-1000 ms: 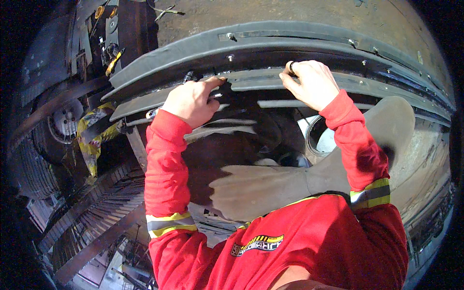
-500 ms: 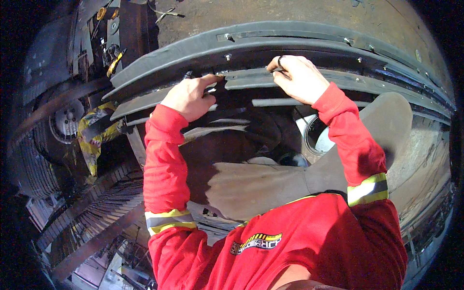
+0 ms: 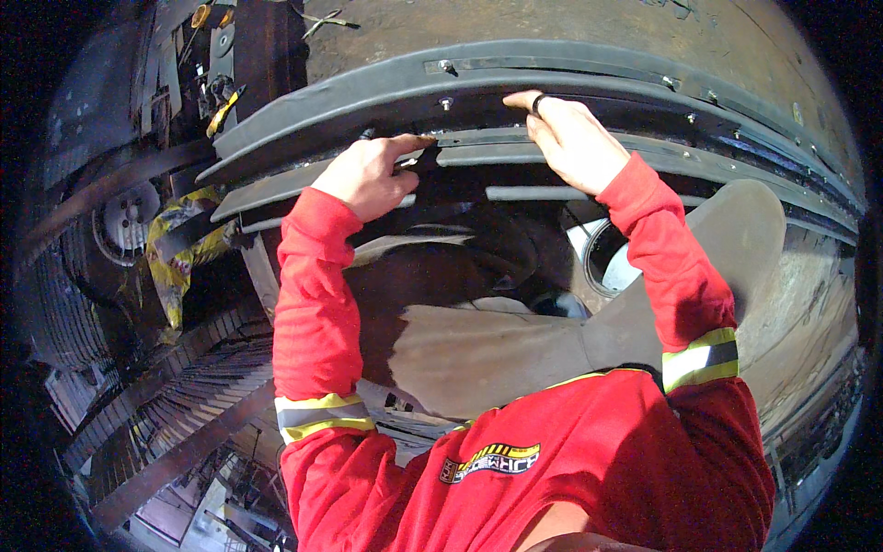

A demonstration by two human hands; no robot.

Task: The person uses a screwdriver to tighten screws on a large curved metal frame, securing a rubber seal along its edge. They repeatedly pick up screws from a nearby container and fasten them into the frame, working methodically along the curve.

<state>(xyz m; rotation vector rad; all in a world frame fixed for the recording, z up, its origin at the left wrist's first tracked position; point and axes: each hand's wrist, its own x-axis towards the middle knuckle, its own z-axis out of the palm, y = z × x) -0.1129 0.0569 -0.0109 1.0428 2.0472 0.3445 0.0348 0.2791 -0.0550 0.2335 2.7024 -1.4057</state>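
Floor and background: brown, stained metal floor beyond the work; a yellow-and-grey cloth to the left, near a round metal wheel.
Beam: long dark beam running across, bent by the lens; bolts stand out along it.
Strip: dark strip on the near side of the beam — its left end lies by the left fingertip, and it runs on beyond the right hand.
Left hand: at the strip's left end, index finger stretched out to the right, the others curled; a small pale thing shows under them, grip cannot be told. Hand bare.
Right hand: over the strip, index finger and thumb apart, black ring on the index; contact with the beam unclear.
Sleeves: red, with yellow-and-grey bands.
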